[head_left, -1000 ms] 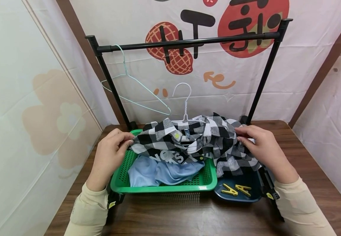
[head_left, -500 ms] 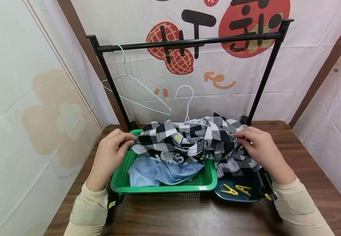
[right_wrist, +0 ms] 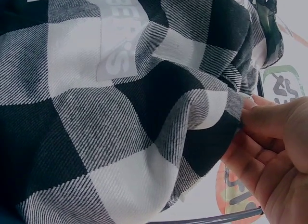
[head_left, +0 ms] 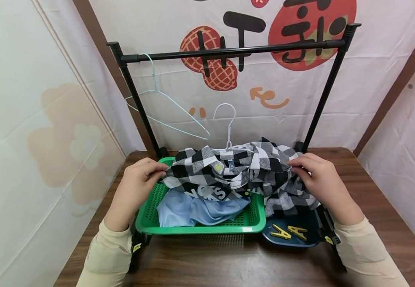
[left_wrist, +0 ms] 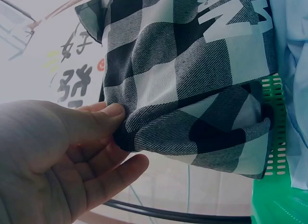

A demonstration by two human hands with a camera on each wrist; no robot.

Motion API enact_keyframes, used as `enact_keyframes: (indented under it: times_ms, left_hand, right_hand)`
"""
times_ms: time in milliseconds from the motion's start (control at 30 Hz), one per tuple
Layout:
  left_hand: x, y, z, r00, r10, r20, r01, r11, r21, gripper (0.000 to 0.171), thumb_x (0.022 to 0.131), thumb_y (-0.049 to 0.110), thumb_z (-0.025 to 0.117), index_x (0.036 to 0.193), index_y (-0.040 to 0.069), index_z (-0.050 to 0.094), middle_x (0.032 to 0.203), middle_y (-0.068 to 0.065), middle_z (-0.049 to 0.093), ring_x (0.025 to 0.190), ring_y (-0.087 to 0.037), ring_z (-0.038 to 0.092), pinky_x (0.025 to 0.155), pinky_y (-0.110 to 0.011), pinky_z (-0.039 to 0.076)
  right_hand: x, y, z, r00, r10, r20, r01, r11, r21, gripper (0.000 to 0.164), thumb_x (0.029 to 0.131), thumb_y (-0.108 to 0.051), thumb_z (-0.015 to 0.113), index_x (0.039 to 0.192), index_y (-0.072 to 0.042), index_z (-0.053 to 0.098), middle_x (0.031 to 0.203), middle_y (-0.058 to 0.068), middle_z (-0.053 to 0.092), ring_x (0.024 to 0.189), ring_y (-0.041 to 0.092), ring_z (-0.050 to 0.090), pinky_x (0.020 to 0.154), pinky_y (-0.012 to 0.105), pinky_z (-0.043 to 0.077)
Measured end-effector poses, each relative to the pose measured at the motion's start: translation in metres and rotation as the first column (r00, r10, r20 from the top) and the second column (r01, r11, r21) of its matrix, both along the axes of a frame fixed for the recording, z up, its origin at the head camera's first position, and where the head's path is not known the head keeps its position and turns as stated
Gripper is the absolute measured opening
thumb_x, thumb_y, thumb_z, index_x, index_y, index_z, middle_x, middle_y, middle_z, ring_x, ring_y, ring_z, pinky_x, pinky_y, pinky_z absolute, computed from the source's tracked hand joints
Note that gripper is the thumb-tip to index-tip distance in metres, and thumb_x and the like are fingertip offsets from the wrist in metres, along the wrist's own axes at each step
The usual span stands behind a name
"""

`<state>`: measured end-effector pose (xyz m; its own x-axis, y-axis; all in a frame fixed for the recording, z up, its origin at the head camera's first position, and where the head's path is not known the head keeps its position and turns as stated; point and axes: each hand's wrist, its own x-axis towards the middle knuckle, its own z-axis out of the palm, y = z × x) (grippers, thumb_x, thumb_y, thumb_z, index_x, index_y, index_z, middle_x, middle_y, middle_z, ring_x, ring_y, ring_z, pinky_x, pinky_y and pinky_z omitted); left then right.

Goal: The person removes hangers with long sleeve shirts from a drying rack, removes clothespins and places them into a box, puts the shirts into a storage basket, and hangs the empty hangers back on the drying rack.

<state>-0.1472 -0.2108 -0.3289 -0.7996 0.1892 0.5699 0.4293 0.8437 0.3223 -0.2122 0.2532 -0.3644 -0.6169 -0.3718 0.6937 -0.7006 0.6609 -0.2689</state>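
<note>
A black-and-white checked shirt [head_left: 193, 171] with white printed letters lies bunched over the back of a green basket [head_left: 200, 230]. A white hanger [head_left: 229, 131] sits inside its collar, the hook standing up. My left hand [head_left: 139, 187] pinches the shirt's left shoulder edge between thumb and fingers; the left wrist view shows the thumb [left_wrist: 113, 111] on the cloth. On the other side, my right hand [head_left: 319, 179] pinches the right shoulder, and in the right wrist view the fingertips [right_wrist: 248, 104] grip a fold. Most of the hanger's bar is hidden by the shirt.
Light blue cloth [head_left: 196, 209] lies in the basket. A dark blue tray [head_left: 290, 242] with yellow clothespins [head_left: 280, 232] is partly under the shirt's right side. Behind stands a black rack [head_left: 236, 51], a mint hanger [head_left: 156, 85] hooked on its bar, on a wooden table [head_left: 207, 263].
The white hanger's hook has dropped slightly and shifted a little right since a second ago. Both hands keep their pinch on the shirt, and the view has shifted slightly.
</note>
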Motion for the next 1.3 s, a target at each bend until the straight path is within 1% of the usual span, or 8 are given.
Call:
enact_keyframes:
  times_ms: [233,367,500,767,900,1000,1167,1300]
  left_hand:
    - [-0.002,0.005,0.006,1.000,0.004,-0.024,-0.006,0.999,-0.054,0.015,0.083,0.010,0.074,0.097,0.017,0.075,0.091,0.008,0.065,0.078,-0.005,0.059,0.065,-0.027,0.051]
    - [-0.002,0.008,0.009,0.999,0.001,-0.034,-0.003,0.997,-0.073,0.014,0.084,0.010,0.074,0.097,0.017,0.075,0.091,0.007,0.066,0.079,-0.006,0.060,0.065,-0.028,0.051]
    - [-0.003,0.013,0.011,0.999,0.008,-0.050,-0.012,0.997,-0.076,0.015,0.083,0.009,0.075,0.096,0.015,0.076,0.089,0.006,0.067,0.075,-0.008,0.059,0.062,-0.028,0.049]
    - [-0.009,0.026,0.019,0.997,0.027,-0.075,-0.033,0.996,-0.082,0.015,0.082,0.009,0.075,0.096,0.016,0.076,0.090,0.005,0.068,0.073,-0.010,0.060,0.062,-0.029,0.048]
    - [-0.010,0.032,0.024,0.995,0.029,-0.095,-0.038,0.995,-0.093,0.013,0.082,0.009,0.075,0.094,0.016,0.076,0.088,0.006,0.068,0.074,-0.011,0.061,0.063,-0.030,0.048]
    - [-0.010,0.036,0.027,0.993,0.022,-0.115,-0.034,0.994,-0.099,0.013,0.082,0.010,0.076,0.093,0.016,0.076,0.086,0.006,0.067,0.073,-0.010,0.060,0.063,-0.030,0.047]
    - [-0.010,0.043,0.030,0.989,-0.006,-0.150,-0.011,0.994,-0.110,0.012,0.081,0.010,0.076,0.092,0.016,0.076,0.084,0.007,0.067,0.069,-0.008,0.058,0.060,-0.029,0.046]
    - [-0.013,0.049,0.031,0.987,-0.017,-0.162,-0.002,0.993,-0.117,0.012,0.082,0.010,0.076,0.093,0.016,0.076,0.083,0.008,0.066,0.068,-0.007,0.057,0.059,-0.028,0.045]
  right_hand:
    - [0.000,0.003,0.001,1.000,0.005,-0.025,-0.006,1.000,-0.009,0.030,0.078,0.004,0.075,0.102,-0.014,0.073,0.095,-0.005,0.066,0.081,0.003,0.056,0.069,0.009,0.042]
    - [0.001,0.003,0.003,0.999,-0.001,-0.032,0.000,1.000,-0.014,0.029,0.077,0.004,0.075,0.101,-0.013,0.074,0.094,-0.005,0.066,0.080,0.003,0.055,0.068,0.008,0.042]
    - [0.001,0.003,0.004,0.999,-0.003,-0.046,0.002,1.000,-0.021,0.028,0.078,0.004,0.075,0.101,-0.013,0.074,0.093,-0.005,0.066,0.079,0.003,0.055,0.067,0.010,0.041]
    - [0.000,0.006,0.004,0.996,-0.025,-0.084,0.022,0.999,-0.034,0.028,0.077,0.005,0.076,0.099,-0.012,0.074,0.094,-0.003,0.067,0.082,0.007,0.058,0.071,0.009,0.042]
    - [0.002,0.008,0.007,0.997,-0.052,-0.052,0.052,0.999,-0.005,0.024,0.081,0.001,0.074,0.101,-0.012,0.074,0.097,-0.003,0.067,0.085,0.007,0.059,0.074,0.006,0.041]
    - [0.003,0.009,0.008,0.997,-0.055,-0.045,0.055,0.998,0.007,0.022,0.082,-0.001,0.073,0.101,-0.012,0.073,0.097,-0.002,0.067,0.087,0.007,0.059,0.076,0.005,0.041]
    - [0.003,0.008,0.009,0.996,-0.040,-0.085,0.040,0.999,0.002,0.023,0.081,0.001,0.074,0.100,-0.011,0.074,0.097,-0.001,0.067,0.087,0.010,0.060,0.076,0.007,0.042]
    - [0.005,0.008,0.010,0.995,-0.045,-0.092,0.045,0.999,-0.002,0.023,0.081,0.001,0.073,0.100,-0.011,0.073,0.097,-0.001,0.067,0.087,0.009,0.060,0.076,0.008,0.041]
